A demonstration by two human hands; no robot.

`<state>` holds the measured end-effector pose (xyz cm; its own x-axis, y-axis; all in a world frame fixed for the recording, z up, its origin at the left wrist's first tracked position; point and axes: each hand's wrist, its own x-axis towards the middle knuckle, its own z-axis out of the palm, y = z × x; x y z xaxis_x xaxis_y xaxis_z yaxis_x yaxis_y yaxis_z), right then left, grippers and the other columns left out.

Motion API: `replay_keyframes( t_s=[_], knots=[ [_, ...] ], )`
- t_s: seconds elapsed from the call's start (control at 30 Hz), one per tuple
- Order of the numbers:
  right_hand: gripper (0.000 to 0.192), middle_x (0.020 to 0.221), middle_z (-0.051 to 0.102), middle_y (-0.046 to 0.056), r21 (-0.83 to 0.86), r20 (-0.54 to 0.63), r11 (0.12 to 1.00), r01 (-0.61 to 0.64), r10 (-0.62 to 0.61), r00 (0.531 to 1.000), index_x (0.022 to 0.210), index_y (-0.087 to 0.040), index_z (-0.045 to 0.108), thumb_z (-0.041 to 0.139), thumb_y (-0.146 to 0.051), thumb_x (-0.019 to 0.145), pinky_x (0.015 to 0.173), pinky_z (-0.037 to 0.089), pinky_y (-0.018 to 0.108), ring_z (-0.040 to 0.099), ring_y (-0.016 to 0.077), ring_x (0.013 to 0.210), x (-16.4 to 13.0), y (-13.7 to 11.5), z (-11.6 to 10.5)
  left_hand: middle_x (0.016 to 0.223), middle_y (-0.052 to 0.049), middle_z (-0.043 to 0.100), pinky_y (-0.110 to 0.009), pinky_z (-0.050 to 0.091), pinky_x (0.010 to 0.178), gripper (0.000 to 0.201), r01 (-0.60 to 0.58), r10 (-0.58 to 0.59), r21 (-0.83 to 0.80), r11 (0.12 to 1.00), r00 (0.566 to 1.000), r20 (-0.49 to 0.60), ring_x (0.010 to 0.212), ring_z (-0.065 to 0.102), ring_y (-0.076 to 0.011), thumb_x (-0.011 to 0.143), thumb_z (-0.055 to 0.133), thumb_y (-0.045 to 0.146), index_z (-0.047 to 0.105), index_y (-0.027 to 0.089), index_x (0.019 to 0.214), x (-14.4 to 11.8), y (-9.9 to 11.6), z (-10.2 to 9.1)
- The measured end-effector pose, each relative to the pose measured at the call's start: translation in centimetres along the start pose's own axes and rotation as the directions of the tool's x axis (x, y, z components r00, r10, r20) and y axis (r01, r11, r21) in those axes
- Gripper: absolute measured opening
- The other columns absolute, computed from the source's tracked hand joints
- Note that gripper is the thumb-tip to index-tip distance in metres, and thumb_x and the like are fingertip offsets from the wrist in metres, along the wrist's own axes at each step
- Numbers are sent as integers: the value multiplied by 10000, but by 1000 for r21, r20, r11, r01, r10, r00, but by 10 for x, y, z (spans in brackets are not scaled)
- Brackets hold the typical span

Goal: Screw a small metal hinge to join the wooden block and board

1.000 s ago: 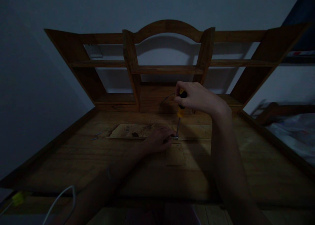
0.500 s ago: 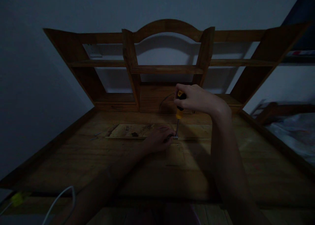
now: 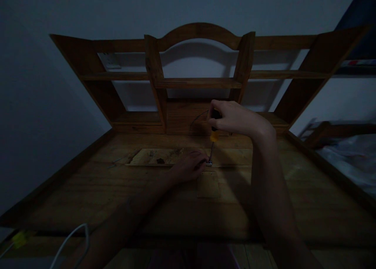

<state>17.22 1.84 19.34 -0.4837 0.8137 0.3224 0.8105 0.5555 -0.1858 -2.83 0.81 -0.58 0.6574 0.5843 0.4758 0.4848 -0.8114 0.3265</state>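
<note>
Gripping the yellow-and-black screwdriver [image 3: 214,135] by its handle, the right hand [image 3: 232,116] holds the shaft nearly upright, tip at the small metal fitting [image 3: 208,164] on the wooden desktop [image 3: 188,218]. At the fitting's 9 o'clock, the left hand [image 3: 190,166] has fingertips curled beside it; whether they grasp it cannot be told. Toward 6 o'clock lies a square wooden piece [image 3: 208,186]; toward 12, the shelf hutch [image 3: 199,83].

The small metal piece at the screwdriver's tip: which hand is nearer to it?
Left. The left hand is low, at the left end of the metal piece; the right hand is higher, holding the screwdriver by its handle.
</note>
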Motion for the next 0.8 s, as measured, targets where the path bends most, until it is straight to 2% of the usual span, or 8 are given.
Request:
replay_keyframes(
  t_s=[0.1,0.23,0.43,0.57,0.63,0.7,0.8],
  knots=[
    [169,958,742,94,-11,-18,999,-30,30,999,934,-216,625,563,-356,865,708,459,349,685,261,848,-1,1,-1,1127,-58,714,-387,511,1028,228,6,-6,0,1000,1000,-2,1092,659,-214,998,484,224,634,223,1170,0,1,-1],
    [150,962,746,98,3,-5,1000,-29,29,1000,914,-212,631,559,-333,864,670,452,333,686,254,828,-2,0,-3,1130,-58,706,-387,523,1003,230,-5,5,-2,1000,1000,21,1092,657,-213,1000,481,230,623,231,1180,0,1,-2],
    [198,964,750,108,-36,-28,999,-39,38,999,952,-199,669,563,-355,893,708,467,342,694,259,856,-4,-3,-3,1131,-60,704,-380,518,1010,220,-1,1,4,1000,1000,22,1091,651,-212,990,489,208,619,213,1168,0,2,-3],
    [345,843,739,110,-69,-25,992,-109,107,994,922,-190,684,542,-504,946,663,460,335,691,250,779,-5,-7,-4,1126,-57,703,-384,522,1005,220,1,-1,9,1000,1000,20,1092,652,-215,993,479,215,621,221,1161,1,3,-3],
    [420,854,741,118,-94,-28,988,-125,123,992,938,-193,684,528,-583,941,668,460,342,693,264,798,-4,-8,-4,1121,-51,706,-392,518,1013,213,-4,4,14,1000,1000,11,1089,655,-216,990,483,221,623,229,1151,1,2,-1],
    [407,907,749,123,-99,-23,987,-126,124,992,967,-202,682,504,-567,946,690,463,354,696,282,840,-3,-8,-4,1126,-51,707,-394,516,1020,216,-7,7,8,1000,1000,10,1091,655,-217,990,481,218,621,232,1154,1,0,0],
    [268,958,754,105,-41,-3,997,-68,68,998,950,-211,675,497,-411,938,738,468,356,699,276,872,-1,-7,-4,1139,-55,708,-398,518,1019,218,-9,9,-2,1000,1000,13,1091,655,-221,993,480,224,621,224,1159,0,-1,0]
  ],
)
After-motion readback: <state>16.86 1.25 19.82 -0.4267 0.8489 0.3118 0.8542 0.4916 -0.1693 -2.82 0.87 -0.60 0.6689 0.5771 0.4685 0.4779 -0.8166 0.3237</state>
